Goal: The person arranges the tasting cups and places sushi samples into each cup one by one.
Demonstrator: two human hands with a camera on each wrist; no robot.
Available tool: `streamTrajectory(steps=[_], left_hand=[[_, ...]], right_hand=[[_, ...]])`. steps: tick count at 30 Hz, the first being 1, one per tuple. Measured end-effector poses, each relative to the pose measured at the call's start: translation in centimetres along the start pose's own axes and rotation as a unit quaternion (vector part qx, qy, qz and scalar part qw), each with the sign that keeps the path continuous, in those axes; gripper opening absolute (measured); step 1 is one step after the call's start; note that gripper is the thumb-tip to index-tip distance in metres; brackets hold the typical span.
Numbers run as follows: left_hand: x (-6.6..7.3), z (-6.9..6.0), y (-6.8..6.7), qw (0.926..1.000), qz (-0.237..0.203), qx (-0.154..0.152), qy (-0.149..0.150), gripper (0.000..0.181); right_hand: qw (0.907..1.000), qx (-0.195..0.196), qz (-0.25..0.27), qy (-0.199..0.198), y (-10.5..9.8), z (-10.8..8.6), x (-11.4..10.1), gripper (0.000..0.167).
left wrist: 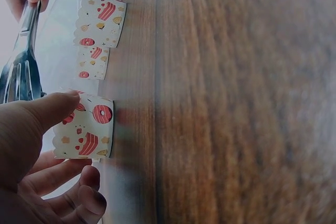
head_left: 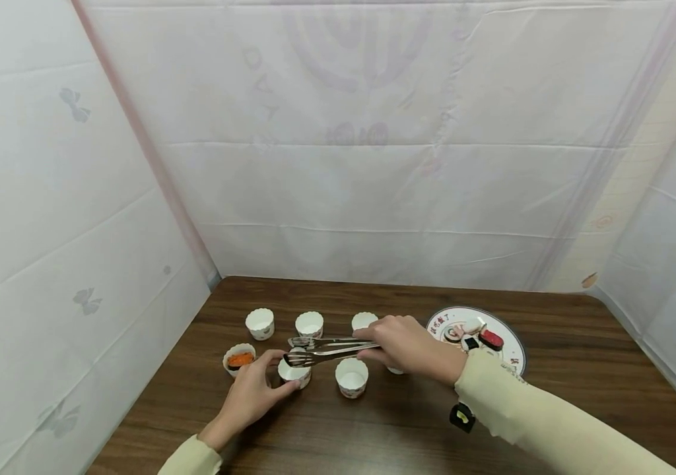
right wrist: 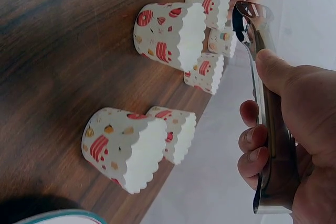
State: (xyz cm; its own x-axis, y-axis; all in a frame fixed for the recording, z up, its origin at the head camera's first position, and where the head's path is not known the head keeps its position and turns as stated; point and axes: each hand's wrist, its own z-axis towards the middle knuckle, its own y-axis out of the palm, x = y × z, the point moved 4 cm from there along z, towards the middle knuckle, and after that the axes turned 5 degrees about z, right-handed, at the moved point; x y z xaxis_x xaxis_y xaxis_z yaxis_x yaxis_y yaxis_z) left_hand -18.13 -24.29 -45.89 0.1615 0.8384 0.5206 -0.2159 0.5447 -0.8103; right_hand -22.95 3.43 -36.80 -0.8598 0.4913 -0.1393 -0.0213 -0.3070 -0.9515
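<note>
My left hand holds a white paper baking cup, its thumb on one side and fingers on the other. The cup stands on the table in the front row. In my right hand is a pair of metal tongs, gripped between the thumb and curled fingers. Over the held cup are the slotted tong heads; in the head view they partly cover its mouth. Whether anything lies between the heads I cannot tell. To the left, another cup contains an orange-topped sushi piece.
Several other paper cups stand in two rows, among them a front cup and a back cup. At right, a round plate carries several sushi pieces. A dark sushi roll lies by the right sleeve. White sheets hang around the wooden table.
</note>
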Motion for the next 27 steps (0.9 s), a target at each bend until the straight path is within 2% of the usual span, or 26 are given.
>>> streamTrajectory(steps=[5, 20, 27], left_hand=[[0.1, 0.0, 0.0, 1.0000, -0.002, -0.005, -0.004, 0.054], [0.1, -0.1, 0.0, 1.0000, 0.000, -0.003, -0.003, 0.050], [0.1, -0.1, 0.0, 0.9999, -0.006, -0.007, -0.008, 0.051]], right_hand=[[0.9999, -0.008, 0.004, 0.009, 0.5, 0.2, -0.2, 0.032], [0.9999, -0.001, -0.011, -0.005, 1.1, 0.4, -0.4, 0.023], [0.9998, -0.011, -0.015, 0.001, 1.3, 0.5, -0.5, 0.027]])
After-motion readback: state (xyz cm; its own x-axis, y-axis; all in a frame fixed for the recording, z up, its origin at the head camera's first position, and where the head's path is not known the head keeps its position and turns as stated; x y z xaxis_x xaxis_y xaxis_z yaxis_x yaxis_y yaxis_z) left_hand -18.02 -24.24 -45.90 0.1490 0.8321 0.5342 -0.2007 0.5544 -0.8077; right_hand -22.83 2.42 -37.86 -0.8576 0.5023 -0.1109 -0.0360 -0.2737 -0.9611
